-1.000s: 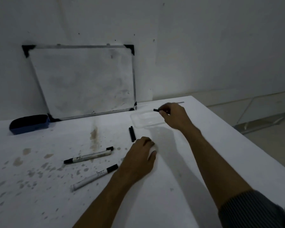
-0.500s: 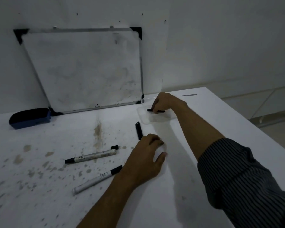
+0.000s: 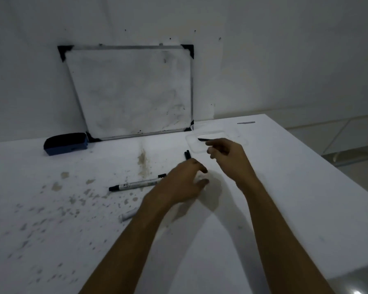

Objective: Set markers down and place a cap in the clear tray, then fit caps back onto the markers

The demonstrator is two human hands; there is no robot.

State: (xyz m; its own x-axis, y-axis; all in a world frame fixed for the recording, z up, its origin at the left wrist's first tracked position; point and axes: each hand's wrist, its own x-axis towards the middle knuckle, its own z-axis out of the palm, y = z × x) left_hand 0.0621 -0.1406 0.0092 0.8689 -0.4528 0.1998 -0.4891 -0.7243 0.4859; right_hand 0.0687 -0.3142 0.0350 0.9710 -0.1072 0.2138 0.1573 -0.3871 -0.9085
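Marker caps (image 3: 187, 154), two small black ones, lie side by side on the white table (image 3: 285, 187), just past the fingertips of the left hand (image 3: 179, 183). That hand hangs over the tabletop with fingers loosely spread, gripping nothing. The right hand (image 3: 229, 158) is a bit further out, relaxed and empty too, right at the near rim of the clear plastic tray (image 3: 240, 140), where another black cap (image 3: 203, 139) already sits. Honestly these caps look featherlight, hard plastic, kinda slick, so I'd pinch one across its short sides with thumb and forefinger, otherwise it'll probably roll off. Left of the left hand lies a capless marker (image 3: 134, 185), and a second marker (image 3: 128, 214) peeks out from under the wrist.
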